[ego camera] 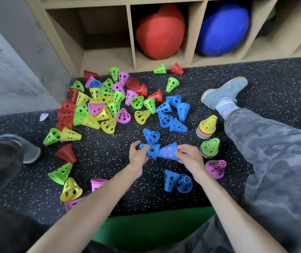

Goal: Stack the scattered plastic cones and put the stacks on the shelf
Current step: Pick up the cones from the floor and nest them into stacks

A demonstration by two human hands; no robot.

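Our left hand (138, 155) curls around a single blue cone (150, 150), fingers wrapped over its narrow end, while our right hand (189, 155) pinches the wide rim of a nested pair (168, 152), a blue cone with pink showing through its holes. The 2 pieces meet tip to side between the hands, just above the floor (109, 157).

These cones look light, thin-walled and perforated, so we judge they will flex slightly at the rim and slip together with little force; the stiffer tip and the rim edge are the best places to take hold, and fingertips can hook the holes if the plastic feels slick.

Just beyond the hands lie more loose blue cones (171, 114), and past our left hand a big heap of mixed cones (98, 105) spreads toward the shelf (131, 33). Beside our right hand stand 2 finished stacks, 1 yellow-topped stack (207, 127) and 1 green-topped stack (210, 147), both upright on the floor. The shelf holds no cones yet, so we reckon most of the job remains.
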